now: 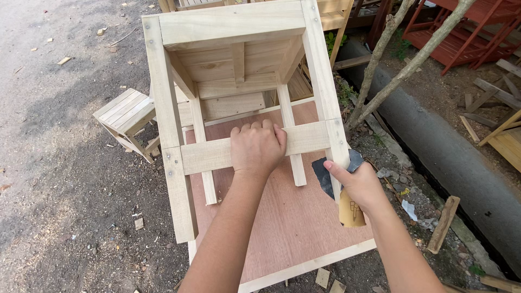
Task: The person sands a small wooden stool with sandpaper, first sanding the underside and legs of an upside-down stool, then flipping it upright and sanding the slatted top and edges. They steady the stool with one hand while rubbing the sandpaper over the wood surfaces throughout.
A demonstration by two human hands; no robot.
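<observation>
1. Stool (pixel 239 65) lies tipped on our bench (pixel 293 228), legs toward us.
2. Our left hand (pixel 258 147) clamps its crossbar (pixel 217 153), which runs left to right.
3. Our right hand (pixel 355 184) presses sandpaper (pixel 325 176) against the near right leg (pixel 325 97).

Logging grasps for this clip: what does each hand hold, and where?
Left hand grips the pale unfinished wooden stool by its cross rail; right hand presses dark sandpaper against its leg.

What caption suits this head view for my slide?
Left hand grips pale unfinished wooden stool's crossbar; right hand presses dark sandpaper sheet against its leg.
</observation>
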